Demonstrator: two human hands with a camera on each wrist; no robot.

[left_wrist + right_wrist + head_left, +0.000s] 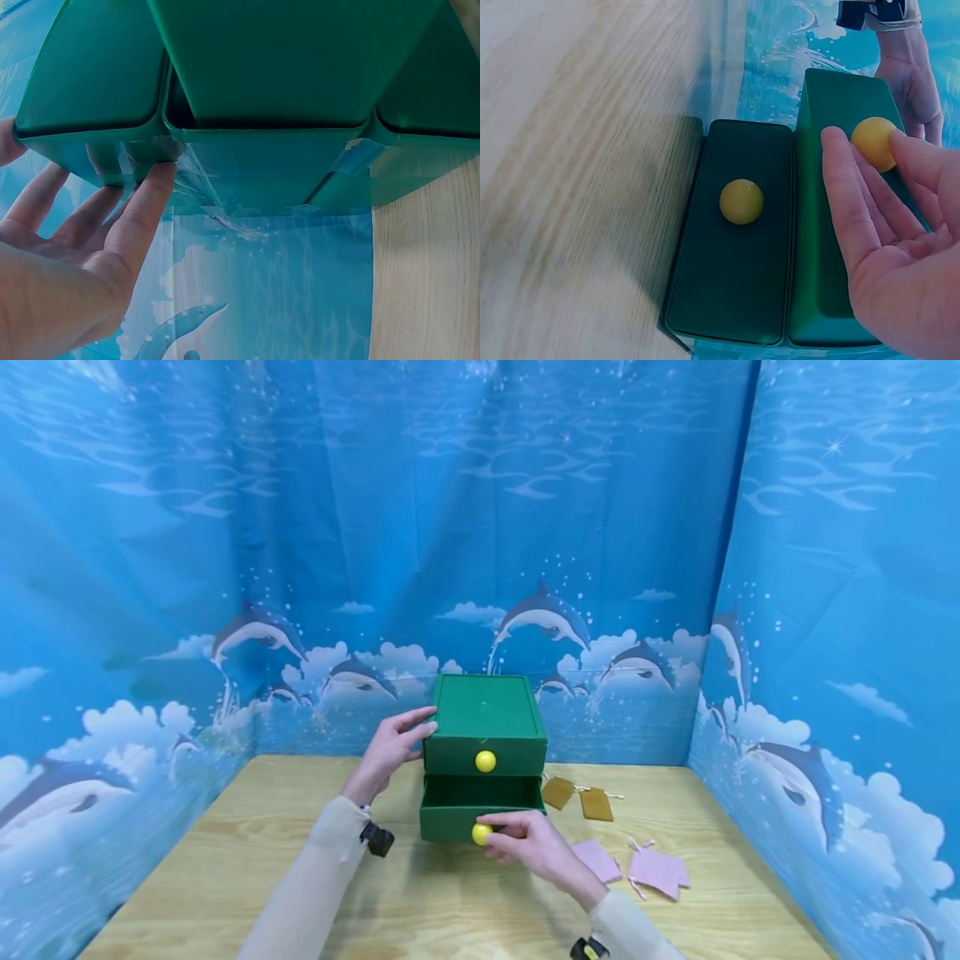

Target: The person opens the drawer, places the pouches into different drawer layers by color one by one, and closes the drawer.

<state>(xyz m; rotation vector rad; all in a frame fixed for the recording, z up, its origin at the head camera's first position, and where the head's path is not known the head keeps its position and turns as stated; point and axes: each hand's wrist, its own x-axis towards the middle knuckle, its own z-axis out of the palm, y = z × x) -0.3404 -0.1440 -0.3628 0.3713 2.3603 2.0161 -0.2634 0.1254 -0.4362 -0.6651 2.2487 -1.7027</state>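
Observation:
A green drawer cabinet (487, 706) stands on the table, its middle drawer (442, 825) pulled partway out. My right hand (528, 847) pinches this drawer's round yellow knob (873, 142) between thumb and fingers. The visible inside of the drawer shows only green walls. The top drawer (453, 755), with its own yellow knob (485, 762), is closed. Below, a closed bottom drawer (731, 277) shows in the right wrist view. My left hand (390, 745) rests its fairly straight fingers (135, 217) against the cabinet's left side, near the top.
Right of the cabinet lie two golden-brown drawstring pouches, one nearer (558, 792) and one farther right (597, 805). Closer to me are pink pouches (658, 870) with cords, one (597, 860) partly behind my right hand. A blue dolphin-print curtain (420, 527) surrounds the wooden table (247, 843).

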